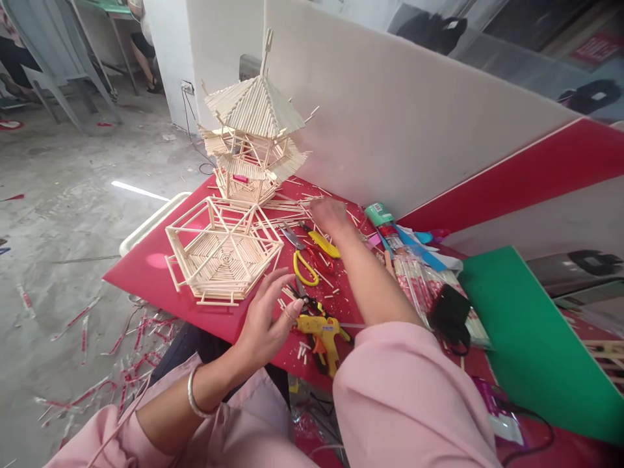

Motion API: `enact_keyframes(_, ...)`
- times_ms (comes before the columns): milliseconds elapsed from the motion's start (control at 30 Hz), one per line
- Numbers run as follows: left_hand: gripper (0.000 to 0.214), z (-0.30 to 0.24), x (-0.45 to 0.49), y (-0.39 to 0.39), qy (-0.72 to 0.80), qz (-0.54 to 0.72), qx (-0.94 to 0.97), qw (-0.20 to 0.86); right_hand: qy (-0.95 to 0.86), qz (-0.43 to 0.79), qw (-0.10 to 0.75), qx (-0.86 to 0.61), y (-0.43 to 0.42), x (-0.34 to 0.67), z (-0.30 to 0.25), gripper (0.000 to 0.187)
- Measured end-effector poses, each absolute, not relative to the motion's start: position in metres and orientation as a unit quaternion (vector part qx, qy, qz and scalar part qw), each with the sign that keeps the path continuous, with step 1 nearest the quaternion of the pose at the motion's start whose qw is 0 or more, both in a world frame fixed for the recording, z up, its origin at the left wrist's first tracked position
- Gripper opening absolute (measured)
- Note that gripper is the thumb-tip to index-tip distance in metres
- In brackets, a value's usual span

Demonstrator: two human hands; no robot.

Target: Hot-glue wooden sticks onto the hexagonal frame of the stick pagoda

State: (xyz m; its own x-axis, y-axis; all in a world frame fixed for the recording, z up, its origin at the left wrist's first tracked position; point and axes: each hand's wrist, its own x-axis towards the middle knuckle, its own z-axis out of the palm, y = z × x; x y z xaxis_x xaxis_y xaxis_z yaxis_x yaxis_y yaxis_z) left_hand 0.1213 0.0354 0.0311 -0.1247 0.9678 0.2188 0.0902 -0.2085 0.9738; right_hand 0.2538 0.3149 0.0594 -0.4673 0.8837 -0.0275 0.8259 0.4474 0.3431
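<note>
My right hand (329,214) reaches over a pile of thin wooden sticks (292,205) at the back of the red table; its fingers are smeared, and what they touch is hidden. My left hand (270,316) hovers near the table's front edge with fingers apart and nothing in them. Just left of it stands a six-sided stick frame (227,260) with a slatted floor. Behind that rises a pagoda model (256,130) made of sticks. Beside my left hand lies a yellow glue gun (324,335). Yellow-handled scissors (305,268) and a yellow cutter (323,242) lie between my hands.
At the right are packs of sticks (419,286), a black box-like item (449,315), a green-topped container (379,214) and a green board (531,344). A white wall (365,117) borders the table's far side. Torn wrappers (131,364) litter the floor. A chair (53,52) stands far left.
</note>
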Motion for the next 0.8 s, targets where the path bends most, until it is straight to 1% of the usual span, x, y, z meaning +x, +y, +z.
enact_keyframes(67,0.027,0.034,0.121,0.033,0.479,0.581,0.503,0.424,0.827,0.143,0.064,0.539,0.289,0.277,0.078,0.039)
enact_keyframes(100,0.024,0.035,0.121,0.031,0.471,0.591,0.478,0.448,0.821,0.116,-0.003,0.559,0.269,0.289,0.088,0.037)
enact_keyframes(167,0.023,0.038,0.121,0.027,0.453,0.612,0.410,0.502,0.842,0.026,-0.128,0.523,0.215,0.309,0.106,0.032)
enact_keyframes(200,0.024,0.040,0.121,0.024,0.442,0.622,0.374,0.528,0.855,-0.029,-0.161,0.493,0.182,0.316,0.112,0.031)
enact_keyframes(267,0.030,0.044,0.120,0.015,0.405,0.639,0.314,0.573,0.874,-0.096,-0.182,0.441,0.113,0.321,0.117,0.023)
enact_keyframes(333,0.034,0.046,0.117,0.001,0.364,0.641,0.280,0.615,0.896,-0.102,-0.210,0.377,0.048,0.316,0.111,0.015)
enact_keyframes(400,0.034,0.045,0.112,-0.015,0.344,0.625,0.245,0.656,0.901,-0.088,-0.248,0.346,-0.004,0.305,0.096,0.019)
enact_keyframes(467,0.033,0.041,0.106,-0.031,0.345,0.610,0.186,0.688,0.882,-0.060,-0.292,0.365,-0.041,0.291,0.078,0.025)
enact_keyframes(567,0.031,0.033,0.097,-0.049,0.354,0.617,0.092,0.697,0.843,-0.073,-0.351,0.402,-0.075,0.270,0.054,0.031)
enact_keyframes(667,0.024,0.028,0.089,-0.060,0.366,0.632,0.040,0.682,0.814,-0.113,-0.403,0.403,-0.095,0.252,0.041,0.030)
enact_keyframes(733,0.016,0.027,0.084,-0.065,0.382,0.630,0.013,0.676,0.815,-0.117,-0.417,0.385,-0.105,0.239,0.036,0.029)
enact_keyframes(800,0.010,0.027,0.079,-0.068,0.402,0.617,-0.012,0.676,0.833,-0.114,-0.406,0.359,-0.112,0.227,0.030,0.031)
